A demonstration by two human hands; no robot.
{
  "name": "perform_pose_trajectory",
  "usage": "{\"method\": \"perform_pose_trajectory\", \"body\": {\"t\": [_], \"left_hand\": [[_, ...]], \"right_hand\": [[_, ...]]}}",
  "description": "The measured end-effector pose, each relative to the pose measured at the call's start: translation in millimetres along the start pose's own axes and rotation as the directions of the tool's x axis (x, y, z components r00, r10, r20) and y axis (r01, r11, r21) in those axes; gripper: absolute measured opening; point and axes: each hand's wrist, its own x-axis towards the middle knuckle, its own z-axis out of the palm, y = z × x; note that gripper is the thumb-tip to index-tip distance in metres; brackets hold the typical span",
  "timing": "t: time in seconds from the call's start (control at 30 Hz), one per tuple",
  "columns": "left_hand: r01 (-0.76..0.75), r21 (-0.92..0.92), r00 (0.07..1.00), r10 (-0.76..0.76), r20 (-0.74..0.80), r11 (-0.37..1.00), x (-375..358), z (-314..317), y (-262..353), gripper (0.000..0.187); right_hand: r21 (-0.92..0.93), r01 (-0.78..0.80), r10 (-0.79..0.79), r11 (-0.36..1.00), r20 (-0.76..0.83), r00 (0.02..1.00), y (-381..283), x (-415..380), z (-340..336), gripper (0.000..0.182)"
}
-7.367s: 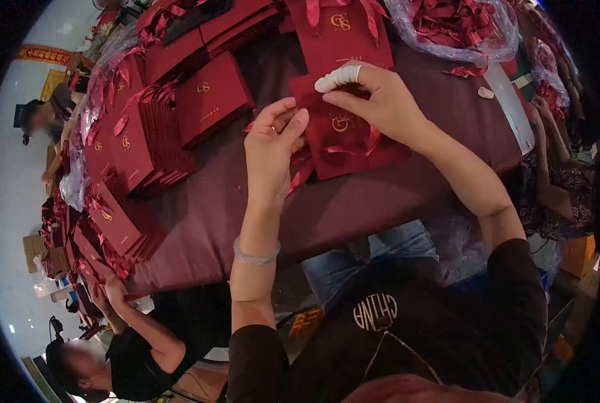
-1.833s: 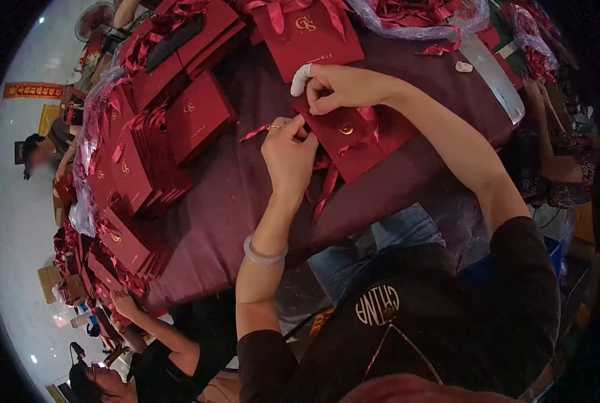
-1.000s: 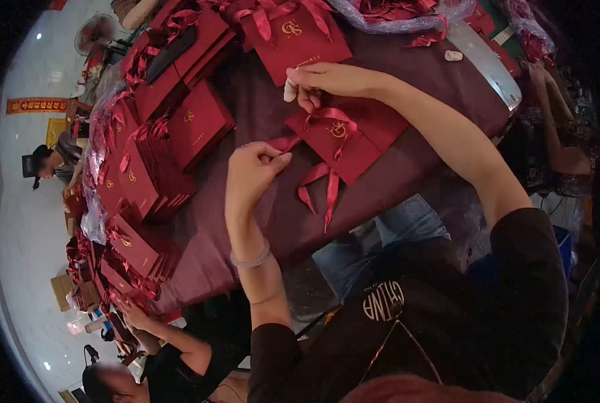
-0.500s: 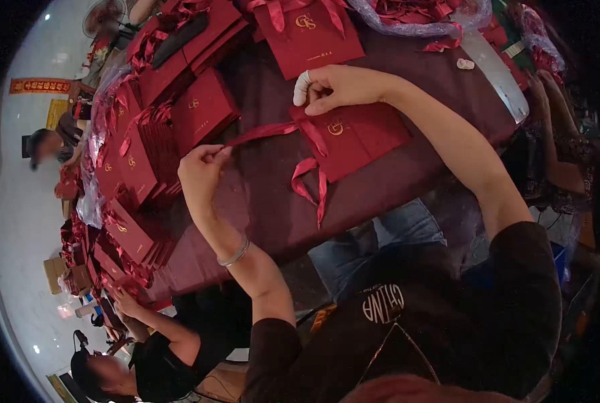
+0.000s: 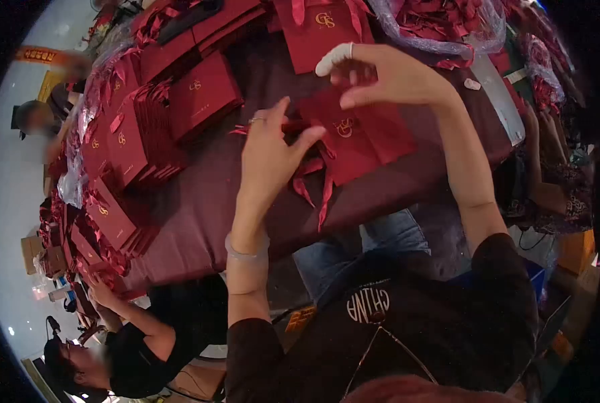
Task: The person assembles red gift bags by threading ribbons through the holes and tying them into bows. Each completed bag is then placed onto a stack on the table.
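Observation:
A dark red paper bag (image 5: 380, 138) with a gold logo lies flat on the table in front of me. Red ribbon (image 5: 323, 195) hangs from its side, and one end shows behind my left hand (image 5: 271, 148). That hand is open over the ribbon, thumb and fingers apart, a ring on one finger and a bracelet on the wrist. Above the bag's far edge is my right hand (image 5: 391, 77), its thumb apart from the bent fingers and one fingertip wrapped in white. I see nothing between its fingers. Beyond it lies another red bag (image 5: 320, 40) with ribbon.
Stacks of red bags (image 5: 135, 134) fill the table's left side, beside a single thick pile (image 5: 206, 94). A clear plastic sack (image 5: 441, 27) of red ribbons sits at the far right. A seated person (image 5: 145, 336) works at lower left; another person's arms (image 5: 548, 174) show at right.
My left hand has let go of the stretched ribbon and moved right toward the bag. My right hand has lifted off the bag's edge and opened. The view has shifted slightly.

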Motion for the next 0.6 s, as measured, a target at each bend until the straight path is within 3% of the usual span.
{"method": "perform_pose_trajectory", "body": {"t": [0.03,0.07,0.1,0.13,0.2,0.27,0.33,0.37,0.43,0.47,0.5,0.53,0.6], "left_hand": [[0.005,-0.008,1.0,-0.005,-0.02,1.0,-2,6,4,0.057],[0.11,0.034,0.988,-0.113,0.108,0.993,-3,9,8,0.06],[0.206,0.087,0.949,-0.221,0.226,0.975,-2,9,9,0.063],[0.247,0.066,0.932,-0.255,0.255,0.967,-1,5,7,0.059],[0.255,0.035,0.928,-0.255,0.272,0.966,-2,2,-2,0.045],[0.242,0.029,0.926,-0.24,0.29,0.97,-1,-1,-14,0.04],[0.235,0.025,0.901,-0.227,0.371,0.972,2,-10,-15,0.036],[0.233,0.021,0.906,-0.225,0.36,0.972,3,-13,-14,0.036],[0.335,-0.042,0.848,-0.282,0.449,0.941,8,-26,-13,0.034],[0.291,-0.158,0.94,-0.252,0.228,0.944,11,-22,-22,0.03],[0.218,-0.25,0.974,-0.227,-0.006,0.943,15,-20,-33,0.027],[0.039,-0.074,0.957,-0.059,-0.283,0.996,18,-26,-38,0.022],[-0.034,0.138,0.878,0.095,-0.469,0.99,23,-22,-66,0.031]], "right_hand": [[-0.09,0.026,-0.019,0.996,0.074,0.997,-8,-4,1,0.053],[-0.188,0.006,0.031,0.982,0.197,0.98,-7,-12,5,0.076],[-0.458,0.08,0.021,0.885,0.212,0.977,-15,-28,17,0.091],[-0.531,-0.044,0.208,0.846,0.254,0.945,-25,-34,29,0.098],[-0.695,-0.009,0.244,0.719,0.24,0.94,-48,-38,55,0.096],[-0.718,0.007,0.259,0.696,0.261,0.93,-44,-39,63,0.097],[-0.571,0.036,0.228,0.82,0.384,0.895,-40,-38,56,0.099],[-0.579,0.044,0.226,0.814,0.386,0.895,-42,-40,55,0.099],[-0.565,0.086,0.197,0.821,0.421,0.885,-50,-42,60,0.101],[-0.645,0.082,0.233,0.76,0.388,0.892,-54,-45,66,0.1],[-0.638,0.102,0.213,0.763,0.398,0.892,-53,-48,69,0.1],[-0.626,0.107,0.161,0.772,0.355,0.921,-50,-53,70,0.097],[-0.628,0.127,0.097,0.768,0.31,0.946,-46,-63,69,0.083]]}}
